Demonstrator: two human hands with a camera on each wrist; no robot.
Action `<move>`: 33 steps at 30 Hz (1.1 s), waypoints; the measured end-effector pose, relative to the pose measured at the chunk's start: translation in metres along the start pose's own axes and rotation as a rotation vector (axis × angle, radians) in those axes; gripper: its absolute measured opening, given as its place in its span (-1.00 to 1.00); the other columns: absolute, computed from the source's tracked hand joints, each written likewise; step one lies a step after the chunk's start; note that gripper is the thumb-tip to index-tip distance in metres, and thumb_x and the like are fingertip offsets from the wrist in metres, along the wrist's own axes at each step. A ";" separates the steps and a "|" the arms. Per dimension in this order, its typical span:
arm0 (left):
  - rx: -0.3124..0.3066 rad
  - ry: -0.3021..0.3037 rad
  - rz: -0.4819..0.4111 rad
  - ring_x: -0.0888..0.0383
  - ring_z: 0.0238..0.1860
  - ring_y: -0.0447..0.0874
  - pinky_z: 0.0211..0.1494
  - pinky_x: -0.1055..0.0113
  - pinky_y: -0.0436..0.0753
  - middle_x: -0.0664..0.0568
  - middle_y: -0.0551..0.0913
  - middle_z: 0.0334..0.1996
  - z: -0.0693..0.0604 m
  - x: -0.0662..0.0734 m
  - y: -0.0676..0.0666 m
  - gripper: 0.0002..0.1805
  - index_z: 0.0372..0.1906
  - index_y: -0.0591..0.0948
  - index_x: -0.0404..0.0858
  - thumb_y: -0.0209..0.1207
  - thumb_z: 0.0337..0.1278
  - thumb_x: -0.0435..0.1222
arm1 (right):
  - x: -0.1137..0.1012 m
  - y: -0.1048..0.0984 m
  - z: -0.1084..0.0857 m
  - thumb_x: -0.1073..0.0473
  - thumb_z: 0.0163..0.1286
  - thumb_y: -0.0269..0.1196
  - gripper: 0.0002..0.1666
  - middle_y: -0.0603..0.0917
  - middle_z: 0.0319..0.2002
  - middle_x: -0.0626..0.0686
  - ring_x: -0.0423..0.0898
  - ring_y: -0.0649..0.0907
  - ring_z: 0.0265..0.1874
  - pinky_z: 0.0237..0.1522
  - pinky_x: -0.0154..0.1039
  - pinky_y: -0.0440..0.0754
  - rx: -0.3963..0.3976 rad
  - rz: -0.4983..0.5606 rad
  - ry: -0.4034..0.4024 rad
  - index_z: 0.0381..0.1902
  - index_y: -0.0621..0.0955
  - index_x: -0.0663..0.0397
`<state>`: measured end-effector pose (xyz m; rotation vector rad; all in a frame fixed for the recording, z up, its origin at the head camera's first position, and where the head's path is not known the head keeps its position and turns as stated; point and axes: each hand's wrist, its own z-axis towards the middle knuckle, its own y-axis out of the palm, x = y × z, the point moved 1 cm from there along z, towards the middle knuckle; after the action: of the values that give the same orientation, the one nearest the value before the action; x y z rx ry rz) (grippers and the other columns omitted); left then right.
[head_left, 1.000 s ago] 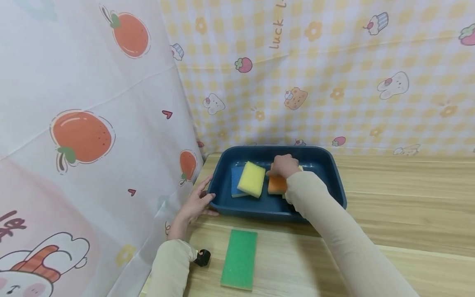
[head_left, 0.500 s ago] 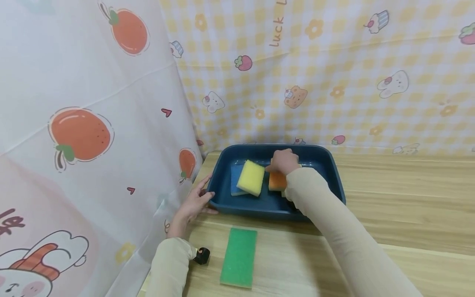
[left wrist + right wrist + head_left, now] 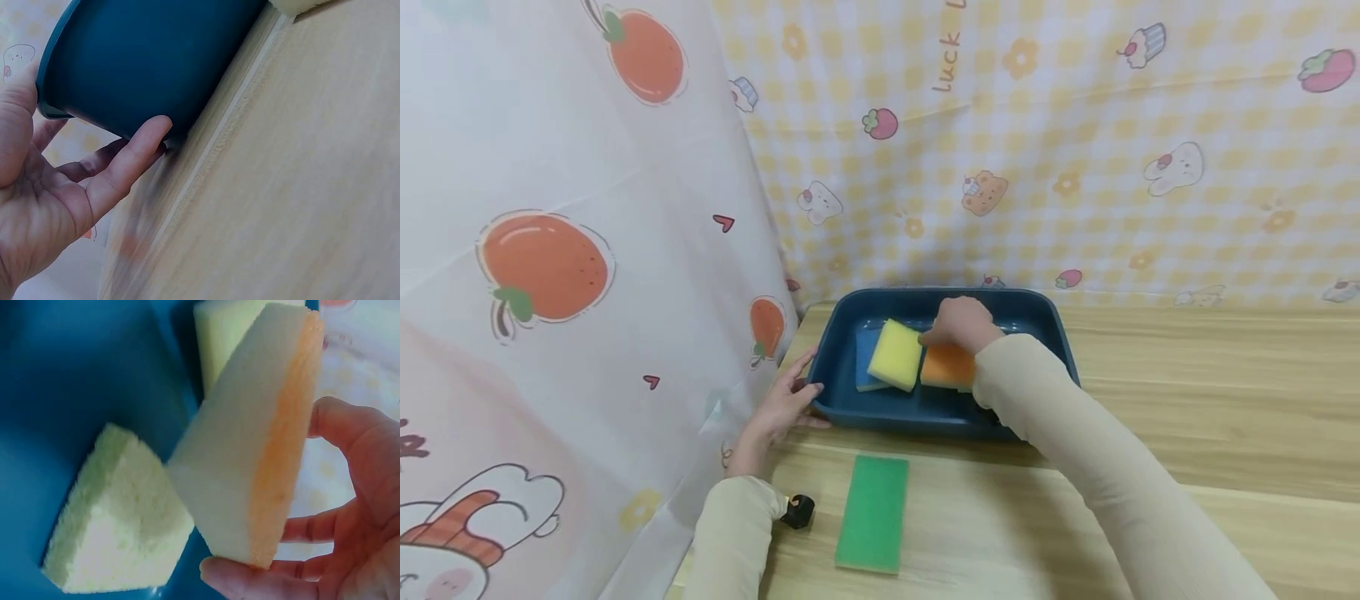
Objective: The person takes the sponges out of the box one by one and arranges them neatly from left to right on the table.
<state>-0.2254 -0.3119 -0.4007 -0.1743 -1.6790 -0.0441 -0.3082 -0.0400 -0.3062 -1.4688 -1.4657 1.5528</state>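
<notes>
A dark blue basin point(image 3: 917, 425) sits on the wooden table in the head view. My left hand point(image 3: 782, 406) touches its left end with fingers spread; in the left wrist view they lie against the outer wall point(image 3: 144, 69). Inside the basin, my right hand point(image 3: 962, 323) pinches an orange sponge point(image 3: 947, 371) between thumb and fingers. The right wrist view shows this sponge's pale layer and orange layer point(image 3: 281, 444), tilted. A pale sponge point(image 3: 125, 525) lies near it on the basin floor. Left of the right hand, a yellow sponge point(image 3: 897, 356) overlaps a blue sponge point(image 3: 865, 371).
A green sponge point(image 3: 872, 512) lies flat on the table in front of the basin. A small black object point(image 3: 798, 511) is at the left wrist. A patterned curtain point(image 3: 1037, 167) hangs behind, and a white one point(image 3: 655, 192) hangs at the left.
My right hand and the orange sponge have shifted slightly left, closer to the yellow sponge. More of the orange face shows. The left hand stays on the basin; the head view has swung slightly.
</notes>
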 end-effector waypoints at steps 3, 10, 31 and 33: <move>-0.004 -0.006 0.002 -0.29 -0.08 0.44 -0.30 -0.10 0.60 -0.44 0.11 0.17 0.001 -0.001 0.001 -0.27 0.40 -0.01 0.11 -0.14 0.20 -0.48 | -0.003 0.005 0.000 -0.19 0.10 0.20 -0.50 0.54 -0.37 0.08 -0.01 0.48 -0.37 -0.32 -0.21 0.50 -0.037 -0.020 0.009 -0.30 0.58 0.15; -0.006 -0.010 0.007 -0.30 -0.02 0.38 -0.28 -0.09 0.60 -0.44 0.06 0.22 -0.001 0.004 0.000 -0.26 0.40 -0.04 0.11 -0.15 0.21 -0.48 | -0.013 0.005 -0.015 -0.25 0.08 0.17 -0.43 0.54 -0.35 0.07 -0.03 0.49 -0.38 -0.34 -0.23 0.50 -0.056 -0.046 0.030 -0.26 0.57 0.14; 0.002 -0.035 0.001 -0.36 0.06 0.31 -0.25 -0.08 0.60 -0.44 0.04 0.24 -0.002 0.002 0.003 -0.28 0.40 -0.05 0.14 -0.15 0.24 -0.44 | -0.031 0.017 -0.064 -0.28 0.08 0.15 -0.44 0.50 -0.53 0.04 -0.05 0.48 -0.53 -0.53 -0.28 0.40 -0.037 -0.157 -0.035 -0.44 0.48 0.16; 0.003 -0.035 0.000 -0.37 0.07 0.29 -0.24 -0.08 0.60 -0.45 0.04 0.24 -0.002 0.002 0.003 -0.29 0.40 -0.05 0.13 -0.16 0.24 -0.44 | -0.032 0.020 -0.069 -0.26 0.08 0.16 -0.45 0.49 -0.54 0.05 -0.05 0.48 -0.55 -0.55 -0.28 0.41 -0.034 -0.149 -0.042 -0.44 0.47 0.16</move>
<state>-0.2231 -0.3094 -0.3983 -0.1735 -1.7144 -0.0390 -0.2304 -0.0510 -0.3009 -1.3200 -1.5955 1.4833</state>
